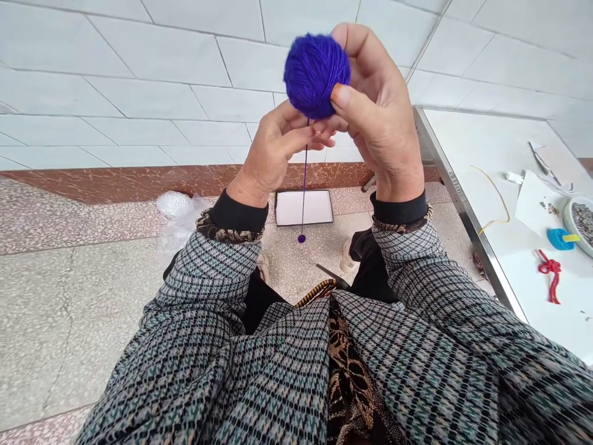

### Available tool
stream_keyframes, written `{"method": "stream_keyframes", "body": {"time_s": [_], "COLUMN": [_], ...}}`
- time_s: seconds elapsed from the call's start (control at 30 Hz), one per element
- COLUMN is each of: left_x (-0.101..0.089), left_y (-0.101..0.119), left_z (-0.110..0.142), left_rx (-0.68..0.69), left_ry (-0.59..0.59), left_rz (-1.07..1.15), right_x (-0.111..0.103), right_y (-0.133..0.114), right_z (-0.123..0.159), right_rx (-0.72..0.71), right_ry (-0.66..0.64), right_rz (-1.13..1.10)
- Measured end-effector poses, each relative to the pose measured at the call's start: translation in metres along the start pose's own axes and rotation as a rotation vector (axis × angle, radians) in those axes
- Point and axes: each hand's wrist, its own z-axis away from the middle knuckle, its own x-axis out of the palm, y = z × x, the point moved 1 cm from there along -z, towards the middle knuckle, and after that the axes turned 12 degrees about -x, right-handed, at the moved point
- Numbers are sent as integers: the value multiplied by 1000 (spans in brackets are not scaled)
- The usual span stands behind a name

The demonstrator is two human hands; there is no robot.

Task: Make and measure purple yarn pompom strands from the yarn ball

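A ball of blue-purple yarn [315, 77] is held up in front of the wall by my right hand [382, 105], its thumb pressed on the near side and fingers behind. From the ball's underside a thin yarn strand [304, 179] runs straight down to a much smaller purple ball [301, 238] low over or on the floor. My left hand [275, 148] is closed at the strand just below the big ball, thumb and fingers drawn together. Part of its fingers is hidden behind the ball.
A shallow white tray with a dark rim [304, 208] lies on the speckled floor by the wall. Clear plastic [178, 216] is at left. On the white table [532, 259] at right are a red knotted cord [550, 272], a yellow cord [503, 204], a blue lid [560, 239] and a bowl [581, 219].
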Motion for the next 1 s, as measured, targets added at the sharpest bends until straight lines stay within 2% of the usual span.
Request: {"method": "stream_keyframes", "body": {"time_s": [0.07, 0.13, 0.2, 0.27, 0.3, 0.43, 0.67, 0.87, 1.0], "left_x": [-4, -8, -9, -10, -10, -7, -1, -1, -2], "left_y": [-2, -5, -6, -5, -4, 0, 3, -1, -5], "left_z": [-2, -4, -5, -4, -3, -1, 0, -1, -4], "left_rx": [-5, 14, 17, 7, 1, -2, 3, 19, 24], "left_ry": [-23, -55, -76, -78, -76, -41, 31, 27, -15], "left_rz": [48, 87, 118, 144, 147, 110, 87, -9, 9], "right_x": [2, 2, -2, -8, -10, -12, -12, -14, -13], "right_y": [3, 5, 9, 13, 14, 15, 28, 30, 28], "right_z": [2, 3, 1, -3, -4, -4, -7, -11, -12], "right_rx": [48, 77, -28, -155, -165, -66, -196, -180, -175], "right_ry": [128, 187, 155, 51, 17, 26, 7, -3, -15], "right_rz": [105, 153, 83, -9, -14, 66, 2, 5, -3]}}
